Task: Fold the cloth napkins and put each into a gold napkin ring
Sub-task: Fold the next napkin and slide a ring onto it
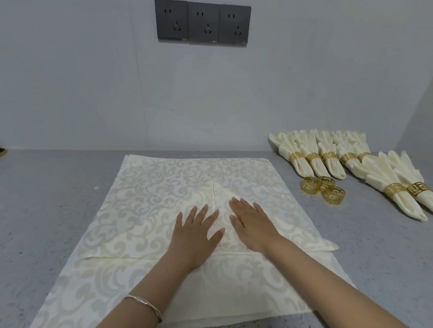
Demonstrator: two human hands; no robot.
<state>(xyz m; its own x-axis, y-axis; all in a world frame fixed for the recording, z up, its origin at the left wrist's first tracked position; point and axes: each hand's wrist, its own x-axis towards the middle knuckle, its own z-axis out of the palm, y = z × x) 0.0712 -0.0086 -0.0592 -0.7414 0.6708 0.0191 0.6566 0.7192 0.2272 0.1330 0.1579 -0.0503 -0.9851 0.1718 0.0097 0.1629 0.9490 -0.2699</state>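
Left hand point(198, 230) and right hand point(254, 225): both flat, fingers straight, pressing side by side on folded-in flaps; nothing gripped.
Surface point(43, 220): grey, speckled.
Cream napkin point(147, 197): spread on it, directly in front of the person.
Ringed napkins point(328, 158): far right, finished.
Three loose gold rings point(323, 188): just beside those.
Step, as judged: early fold, creasing.
Next move calls for narrowing the cloth enough to enter a ring.

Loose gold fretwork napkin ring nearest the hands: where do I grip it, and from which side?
Probably pinch the gold napkin ring by its near wall, finger inside the opening, which seems to face up. Come from the near side with the right hand: the two other rings crowd its far left.
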